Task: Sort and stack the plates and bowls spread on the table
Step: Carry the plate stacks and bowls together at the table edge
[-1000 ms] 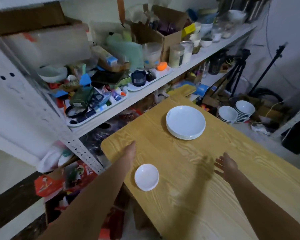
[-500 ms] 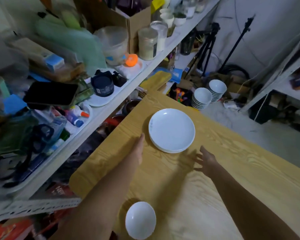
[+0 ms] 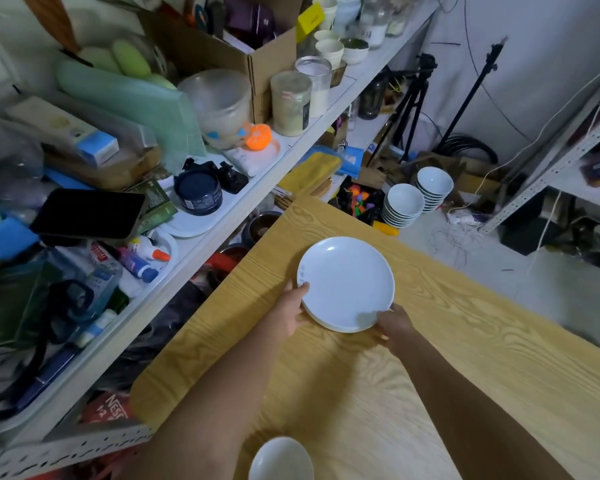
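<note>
- The stack of plates [image 3: 347, 282] is set on the table [image 3: 465, 358], just above the middle of the view.
- Its rim is pinched at 8 o'clock by the left hand [image 3: 290, 311] and at 5 o'clock by the right hand [image 3: 394, 323], thumbs on top; the fingers beneath are hidden.
- Two sides are taken, it is judged, so the stack can be moved level.
- A small bowl [image 3: 281, 460] is left apart at 6 o'clock, unsorted.
</note>
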A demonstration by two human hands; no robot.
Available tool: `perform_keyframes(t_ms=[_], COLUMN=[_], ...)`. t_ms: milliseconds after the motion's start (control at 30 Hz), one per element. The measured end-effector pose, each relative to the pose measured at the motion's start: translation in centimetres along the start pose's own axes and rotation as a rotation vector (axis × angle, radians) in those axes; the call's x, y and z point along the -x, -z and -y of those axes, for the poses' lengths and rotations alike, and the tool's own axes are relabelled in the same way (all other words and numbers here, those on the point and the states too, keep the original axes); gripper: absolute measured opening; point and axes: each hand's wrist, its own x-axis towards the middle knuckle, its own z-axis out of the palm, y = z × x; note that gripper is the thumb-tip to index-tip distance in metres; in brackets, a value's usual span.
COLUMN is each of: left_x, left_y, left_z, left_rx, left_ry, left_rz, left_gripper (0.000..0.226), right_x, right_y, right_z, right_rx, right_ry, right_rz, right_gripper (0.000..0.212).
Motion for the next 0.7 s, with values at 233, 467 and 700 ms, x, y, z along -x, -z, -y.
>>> perform_keyframes(t_ms=[233,467,700], left_x=[2.0,2.8,1.8], left_y=[1.5,0.7,-3.1], left_z=[2.8,4.9,6.5], left_rx=[-0.287,-0.463,-0.240], left_ry=[0.222,0.194,0.231], left_rz=[0.136,0.141,0.112], left_gripper=[0.076,0.063,0.080], right_x=[0.9,2.7,4.6], right_y=[4.5,10.7,10.1], right_z=[-0.7,-1.9,-6.5], right_rx=[0.267,0.312,-0.155], right_ry=[0.036,-0.056,-0.101], right_rz=[0.002,0.113,0.082], right_gripper=[0.050,0.048,0.031])
